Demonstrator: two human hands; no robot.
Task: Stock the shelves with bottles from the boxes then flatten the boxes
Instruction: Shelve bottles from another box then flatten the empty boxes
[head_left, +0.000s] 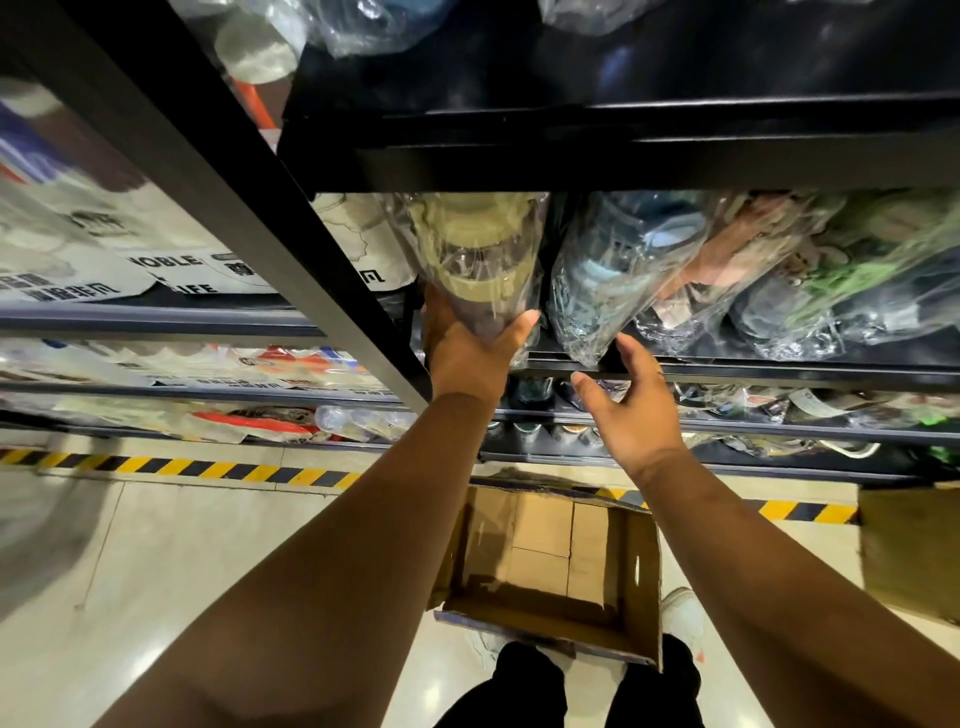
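Observation:
My left hand grips the base of a plastic-wrapped bottle with a beige lid and holds it at the left end of a black shelf. Beside it on that shelf lies a wrapped bluish bottle. My right hand hovers just below that bottle at the shelf's front edge, fingers spread and holding nothing. An open cardboard box stands on the floor under my arms, and nothing shows inside it.
A black upright post runs diagonally left of my left hand. More wrapped bottles fill the shelf to the right and the lower shelves. White cartons sit on the left rack. Another box stands at right. Hazard tape marks the floor.

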